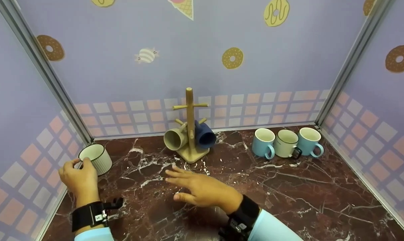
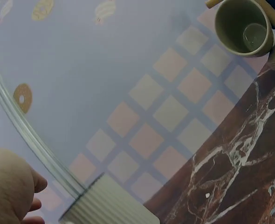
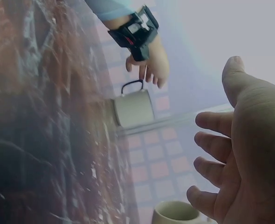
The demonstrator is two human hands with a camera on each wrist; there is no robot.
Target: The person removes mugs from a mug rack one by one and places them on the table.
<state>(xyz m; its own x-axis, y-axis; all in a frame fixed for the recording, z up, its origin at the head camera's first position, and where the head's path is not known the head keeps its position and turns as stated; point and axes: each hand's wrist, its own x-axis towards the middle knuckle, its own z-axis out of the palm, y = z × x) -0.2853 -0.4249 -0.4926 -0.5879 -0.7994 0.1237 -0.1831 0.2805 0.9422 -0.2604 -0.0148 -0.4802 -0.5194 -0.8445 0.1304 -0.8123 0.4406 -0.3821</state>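
Note:
My left hand (image 1: 80, 177) is beside a ribbed white mug (image 1: 100, 162) with a dark rim, at the far left of the table. In the right wrist view, its loosely bent fingers hang right by the mug's dark handle (image 3: 132, 85). A gap shows between these fingers and the mug body in the left wrist view. My right hand (image 1: 203, 189) hovers palm down over the middle of the table, fingers spread, holding nothing. Beyond it stands a wooden mug tree (image 1: 190, 113). A beige mug (image 1: 175, 138) hangs on its left side and a dark blue mug (image 1: 205, 135) on its right.
At the back right stand a blue mug (image 1: 263, 143), a cream mug (image 1: 285, 144) with a dark handle, and another blue mug (image 1: 308, 142), in a row. Patterned walls (image 1: 188, 73) enclose the dark red marbled table (image 1: 305, 197) at the back and both sides.

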